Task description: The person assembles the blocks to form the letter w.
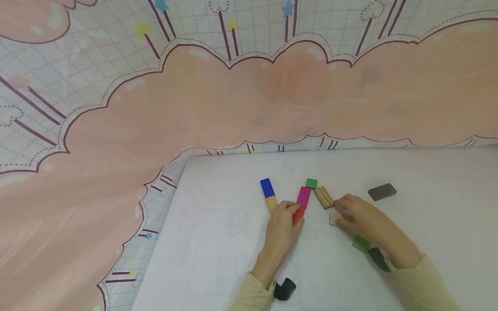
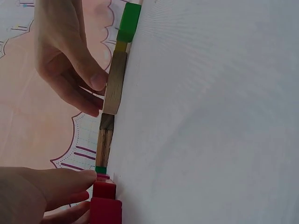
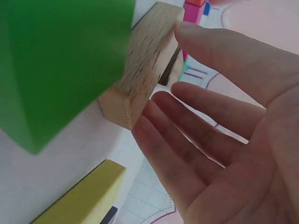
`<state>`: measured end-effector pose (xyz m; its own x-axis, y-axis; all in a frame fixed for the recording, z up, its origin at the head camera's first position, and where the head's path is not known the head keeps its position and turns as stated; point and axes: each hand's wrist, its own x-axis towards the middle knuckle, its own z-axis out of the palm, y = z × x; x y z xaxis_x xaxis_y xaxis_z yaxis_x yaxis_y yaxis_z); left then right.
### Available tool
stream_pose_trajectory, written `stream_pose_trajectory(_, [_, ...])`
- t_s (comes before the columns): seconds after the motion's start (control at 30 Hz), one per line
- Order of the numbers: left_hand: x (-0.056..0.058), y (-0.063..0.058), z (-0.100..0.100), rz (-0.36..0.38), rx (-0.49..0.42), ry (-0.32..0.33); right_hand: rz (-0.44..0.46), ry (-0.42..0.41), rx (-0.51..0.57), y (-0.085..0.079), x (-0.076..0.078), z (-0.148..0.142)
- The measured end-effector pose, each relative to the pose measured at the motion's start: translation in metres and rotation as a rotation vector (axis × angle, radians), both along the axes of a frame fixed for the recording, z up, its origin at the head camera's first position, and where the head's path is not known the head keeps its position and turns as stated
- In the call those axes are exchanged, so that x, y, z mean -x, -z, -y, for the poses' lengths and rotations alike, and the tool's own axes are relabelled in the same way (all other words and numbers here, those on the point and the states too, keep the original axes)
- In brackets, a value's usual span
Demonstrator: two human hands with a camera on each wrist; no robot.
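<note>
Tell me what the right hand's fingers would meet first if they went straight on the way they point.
Most likely the striped wooden block: in the head view it lies just ahead of the fingers of the right hand. Depth is unclear, so they may already touch it.

White tabletop (image 1: 210,263) against peach cloud-patterned backdrop (image 1: 249,99)

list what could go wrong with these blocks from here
The left hand is at the red block, end to end with the pink block; a nudge might skew the pair.

The right hand has its thumb at the pale block and fingertips near the brown block, so it could knock that one.

The left sleeve is beside a black piece and may brush it away.
</note>
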<state>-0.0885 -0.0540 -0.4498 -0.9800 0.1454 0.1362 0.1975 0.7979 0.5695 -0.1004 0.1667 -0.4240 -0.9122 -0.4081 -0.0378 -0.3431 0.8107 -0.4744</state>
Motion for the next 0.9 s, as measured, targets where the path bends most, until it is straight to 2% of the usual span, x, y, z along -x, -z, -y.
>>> stream_pose_trajectory(0.57, [0.0014,0.0001,0.0014,-0.024,0.002,0.026,0.008,-0.022,-0.056,0.0074,-0.0026,-0.0012])
stream_pose_trajectory(0.9, [0.0022,0.0004,0.0016,-0.001,0.015,0.027,-0.013,-0.022,-0.054,0.0091,-0.0034,-0.0003])
